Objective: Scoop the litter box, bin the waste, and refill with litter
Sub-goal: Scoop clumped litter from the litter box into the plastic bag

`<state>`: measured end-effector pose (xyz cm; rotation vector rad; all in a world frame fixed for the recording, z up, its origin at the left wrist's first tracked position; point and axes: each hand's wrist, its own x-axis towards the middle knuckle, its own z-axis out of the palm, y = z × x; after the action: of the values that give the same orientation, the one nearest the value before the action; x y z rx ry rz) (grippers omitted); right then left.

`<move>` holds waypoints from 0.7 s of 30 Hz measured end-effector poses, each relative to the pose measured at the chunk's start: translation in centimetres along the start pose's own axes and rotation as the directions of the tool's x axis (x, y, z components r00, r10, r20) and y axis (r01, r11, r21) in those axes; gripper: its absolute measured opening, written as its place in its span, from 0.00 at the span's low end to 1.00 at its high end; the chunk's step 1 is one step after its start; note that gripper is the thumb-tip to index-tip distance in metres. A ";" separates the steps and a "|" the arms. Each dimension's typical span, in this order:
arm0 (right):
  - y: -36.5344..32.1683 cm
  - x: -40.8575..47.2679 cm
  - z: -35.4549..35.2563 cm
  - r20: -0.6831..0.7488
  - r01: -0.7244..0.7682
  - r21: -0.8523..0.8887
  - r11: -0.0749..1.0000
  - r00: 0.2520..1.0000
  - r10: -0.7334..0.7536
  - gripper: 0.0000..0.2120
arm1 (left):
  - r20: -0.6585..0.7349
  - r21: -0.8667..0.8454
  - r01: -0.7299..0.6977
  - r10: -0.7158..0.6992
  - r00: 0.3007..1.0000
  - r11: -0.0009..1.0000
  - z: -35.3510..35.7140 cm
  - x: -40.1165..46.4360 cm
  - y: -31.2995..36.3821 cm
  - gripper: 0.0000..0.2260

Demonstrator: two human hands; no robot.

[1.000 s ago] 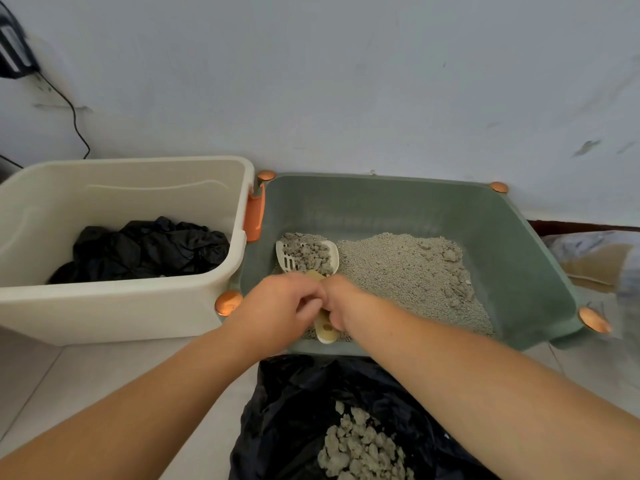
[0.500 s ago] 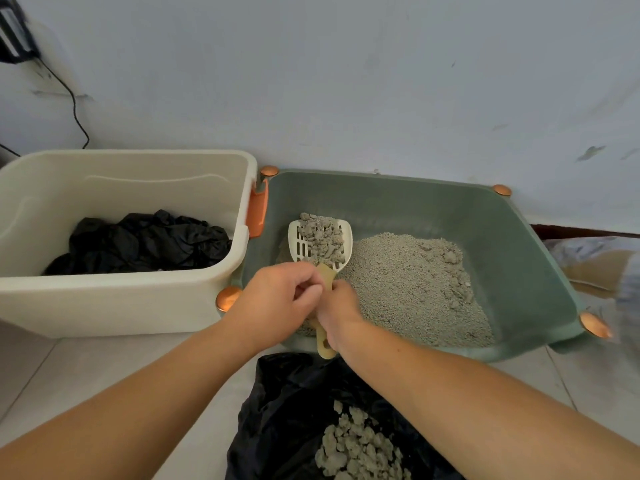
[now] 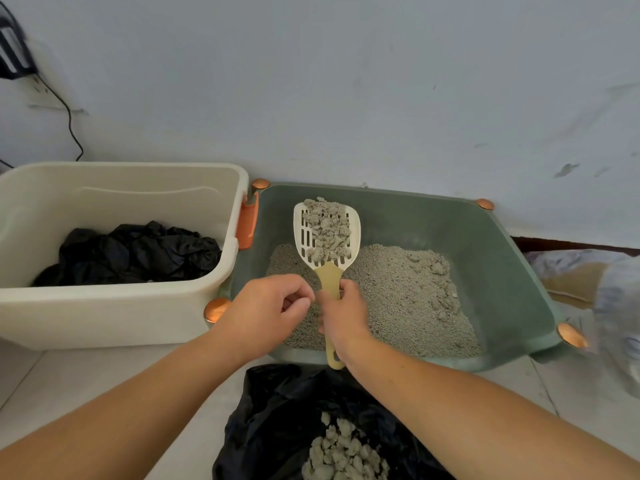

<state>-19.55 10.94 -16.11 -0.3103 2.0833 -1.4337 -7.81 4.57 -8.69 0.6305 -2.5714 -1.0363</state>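
At left-centre of the frame the left hand (image 3: 266, 311) hangs loosely curled and holds nothing, while just right of it the right hand (image 3: 341, 315) is wrapped round the tan handle of the scoop (image 3: 327, 237), held above the litter box (image 3: 512, 271) at centre with its slotted head piled with clumps (image 3: 327, 228). The scoop looks light and stiff, best held at mid-handle and kept level, as the crumbly clumps could roll off. The bag (image 3: 277, 410) below is cut off by the bottom edge, and the thing at far right is too blurred to name.
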 end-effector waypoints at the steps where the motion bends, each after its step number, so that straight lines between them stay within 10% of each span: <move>1: 0.1 -0.1 -0.3 0.009 0.007 -0.001 1.000 1.000 -0.007 0.06 | -0.001 -0.001 0.003 -0.003 1.000 1.000 0.0 0.0 0.0 0.05; 21: -0.4 -2.1 -10.8 0.200 0.068 -0.353 0.933 0.980 0.004 0.11 | 0.067 0.165 0.039 -0.051 0.996 0.986 0.5 0.3 1.5 0.06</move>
<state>-24.17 20.17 -12.33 -0.6095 2.1725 -0.9845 -8.69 5.71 -7.97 0.7074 -2.7363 -0.8821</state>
